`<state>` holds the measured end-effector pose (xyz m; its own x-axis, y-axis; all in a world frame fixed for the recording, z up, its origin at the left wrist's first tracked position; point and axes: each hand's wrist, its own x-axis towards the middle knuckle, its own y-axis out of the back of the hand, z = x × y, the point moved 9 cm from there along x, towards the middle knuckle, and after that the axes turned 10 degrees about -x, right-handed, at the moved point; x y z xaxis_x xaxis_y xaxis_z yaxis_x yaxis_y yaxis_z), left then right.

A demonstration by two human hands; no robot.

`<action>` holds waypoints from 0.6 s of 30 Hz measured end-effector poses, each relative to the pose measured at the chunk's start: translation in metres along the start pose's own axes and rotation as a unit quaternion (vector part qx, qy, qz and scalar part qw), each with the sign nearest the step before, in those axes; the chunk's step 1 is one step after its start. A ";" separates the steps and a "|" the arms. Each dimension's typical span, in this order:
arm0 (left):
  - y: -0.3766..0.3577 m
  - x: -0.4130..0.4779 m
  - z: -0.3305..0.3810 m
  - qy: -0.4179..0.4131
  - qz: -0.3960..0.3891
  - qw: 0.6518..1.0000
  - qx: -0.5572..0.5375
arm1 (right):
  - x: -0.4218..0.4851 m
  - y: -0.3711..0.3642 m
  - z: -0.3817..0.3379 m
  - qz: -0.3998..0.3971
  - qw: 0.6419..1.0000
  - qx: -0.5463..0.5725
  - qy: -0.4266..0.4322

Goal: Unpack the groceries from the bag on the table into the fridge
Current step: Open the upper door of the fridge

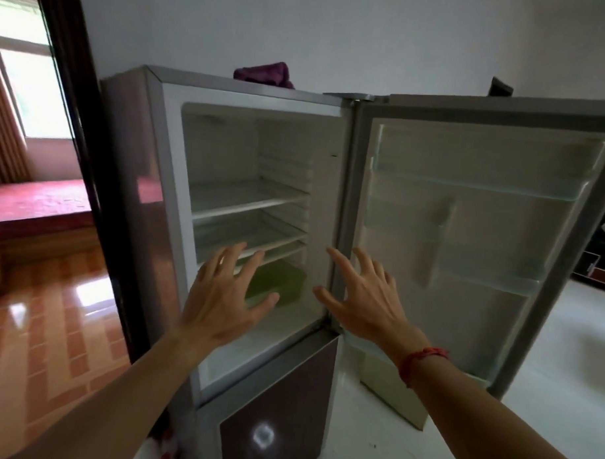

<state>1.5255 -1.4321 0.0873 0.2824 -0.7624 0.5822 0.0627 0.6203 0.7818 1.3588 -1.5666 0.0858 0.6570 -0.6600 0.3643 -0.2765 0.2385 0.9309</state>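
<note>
Hands: left hand (223, 295) and right hand (360, 300), both holding nothing, fingers spread wide, raised before the open compartment. Neither visibly touches anything. A red string bracelet (423, 359) sits on the right wrist.

Fridge: silver two-compartment upright fridge (132, 161). Its upper door (482, 235) is swung out to the right and its dark maroon lower door (281, 400) is closed. Inside are pale flat shelves (247, 200), with a green plastic box (278, 280) at the bottom, partly behind the left fingers. The upper door carries clear plastic racks (494, 188).

On top: crumpled purple cloth (263, 73).

Groceries, bag, desk: none in view. No groceries show inside the fridge, so unpacking appears not yet begun.

Hazards, as judged:
- The door is unheld and may drift shut while the person goes to the desk, then meet laden hands on return.
- The green box takes up the bottom space, so bulky items forced in beside it could jam or tip.
- The door racks look shallow, and tall items could topple out when the door moves.
- The shelves look thin, so heavy goods set down hard may shift them.
</note>
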 end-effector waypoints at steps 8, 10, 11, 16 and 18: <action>-0.011 0.008 0.010 0.001 -0.007 1.000 -0.016 | -0.001 0.004 0.018 0.005 1.000 -0.012 -0.005; -0.017 0.015 0.018 -0.005 -0.002 1.000 -0.021 | -0.003 0.004 0.029 0.005 1.000 -0.015 -0.011; -0.021 0.019 0.024 -0.010 -0.002 1.000 -0.026 | -0.005 0.004 0.035 0.003 1.000 -0.022 -0.013; -0.043 0.034 0.065 -0.046 -0.016 0.998 -0.046 | -0.024 0.003 0.075 0.001 0.998 -0.044 -0.051; -0.055 0.040 0.082 -0.057 -0.029 0.996 -0.057 | -0.036 0.006 0.093 -0.001 0.995 -0.057 -0.080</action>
<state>1.4543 -1.5114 0.0860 0.1651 -0.8094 0.5635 0.1855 0.5866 0.7883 1.2676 -1.6077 0.0762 0.5354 -0.7630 0.3622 -0.1887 0.3099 0.9319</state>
